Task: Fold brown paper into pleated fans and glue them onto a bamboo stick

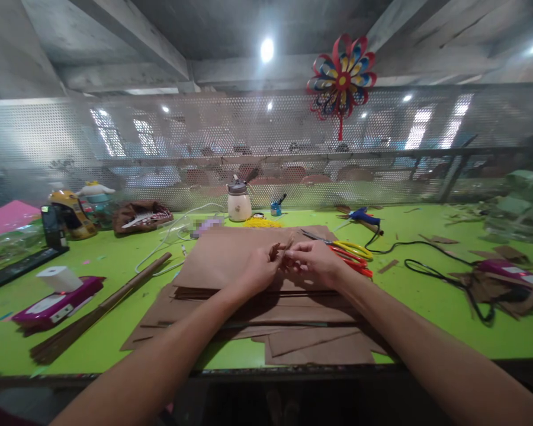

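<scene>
Now, across the green table (240, 355) sits the brown sheet stack (222, 251); over it, left hand (265, 266) and right hand (318, 261), yellow-handled scissors (340, 243) just beside, both pinching a slim brown piece (288, 244) that could tear if twisted too hard.

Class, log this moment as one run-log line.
left hand: pinching brown strip | right hand: fingers on same strip | beneath: brown paper stack | nearby: yellow-handled scissors
</scene>
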### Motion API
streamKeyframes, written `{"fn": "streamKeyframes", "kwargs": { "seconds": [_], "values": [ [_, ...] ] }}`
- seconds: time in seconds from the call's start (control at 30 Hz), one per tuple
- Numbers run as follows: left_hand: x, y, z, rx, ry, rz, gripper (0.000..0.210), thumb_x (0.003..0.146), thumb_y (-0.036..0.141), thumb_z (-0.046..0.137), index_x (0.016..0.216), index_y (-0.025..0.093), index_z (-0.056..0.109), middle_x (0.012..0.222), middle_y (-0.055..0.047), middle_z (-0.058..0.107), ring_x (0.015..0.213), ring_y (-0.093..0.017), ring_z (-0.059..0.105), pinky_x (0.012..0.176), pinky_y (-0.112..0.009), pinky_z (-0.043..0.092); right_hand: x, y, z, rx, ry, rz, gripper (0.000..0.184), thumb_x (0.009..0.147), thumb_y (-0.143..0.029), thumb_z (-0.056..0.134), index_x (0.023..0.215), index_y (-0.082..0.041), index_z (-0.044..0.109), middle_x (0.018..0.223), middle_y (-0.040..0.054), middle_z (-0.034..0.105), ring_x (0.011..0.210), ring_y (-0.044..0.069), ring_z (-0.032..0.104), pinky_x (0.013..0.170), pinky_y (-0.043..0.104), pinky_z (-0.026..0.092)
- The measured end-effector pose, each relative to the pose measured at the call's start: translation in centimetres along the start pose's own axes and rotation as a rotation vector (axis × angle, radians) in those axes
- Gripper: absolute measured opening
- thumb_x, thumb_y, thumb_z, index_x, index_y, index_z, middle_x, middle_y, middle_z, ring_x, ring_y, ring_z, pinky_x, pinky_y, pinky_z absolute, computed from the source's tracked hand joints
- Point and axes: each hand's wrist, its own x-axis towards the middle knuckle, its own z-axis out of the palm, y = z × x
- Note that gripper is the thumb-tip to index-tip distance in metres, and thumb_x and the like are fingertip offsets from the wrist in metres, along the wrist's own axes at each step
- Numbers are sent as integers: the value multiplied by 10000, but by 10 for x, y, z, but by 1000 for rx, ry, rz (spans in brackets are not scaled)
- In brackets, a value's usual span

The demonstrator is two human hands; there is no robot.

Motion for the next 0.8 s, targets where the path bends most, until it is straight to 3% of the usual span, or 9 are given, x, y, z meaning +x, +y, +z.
{"fn": "streamKeyframes", "kwargs": {
  "seconds": [0.17, 0.3, 0.47, 0.57, 0.8],
  "values": [
    [-5, 13, 1, -158, -79, -64, 306, 814, 287, 471, 1044, 135, 602, 589, -8, 630, 528, -125, 580, 485, -215, 432, 2, 2, -1, -55, 138, -18, 313, 562, -388, 747, 604, -134, 569, 510, -11, 567, 445, 70, 456, 438, 209, 317],
    [-8, 16, -2, -278, -108, -72, 288, 804, 307, 498, 1019, 133, 579, 607, -6, 628, 569, -119, 593, 445, -183, 376, 2, 3, 1, 53, 58, -10, 334, 571, -383, 750, 720, -129, 592, 567, 1, 581, 477, 85, 487, 462, 221, 328],
    [-9, 11, -2, -389, -105, -115, 335, 805, 392, 496, 1031, 146, 474, 669, -24, 652, 541, -115, 587, 377, -167, 277, -2, 2, 4, 138, -36, -1, 320, 603, -401, 735, 635, -141, 552, 533, -14, 539, 488, 90, 467, 501, 239, 345],
    [-7, 7, 0, -443, -92, -113, 372, 770, 448, 540, 977, 153, 449, 650, -16, 639, 553, -122, 599, 404, -164, 302, -3, 3, 5, 155, -54, -41, 298, 622, -397, 724, 657, -150, 560, 537, -22, 533, 494, 97, 468, 519, 251, 356],
    [-6, 1, -2, -417, -173, -179, 376, 746, 490, 549, 786, 116, 539, 716, -66, 650, 520, -103, 582, 352, -161, 204, 1, 9, 1, -79, 163, -194, 287, 651, -408, 698, 660, -147, 579, 520, -32, 495, 451, 73, 363, 453, 233, 252]
  ]
}}
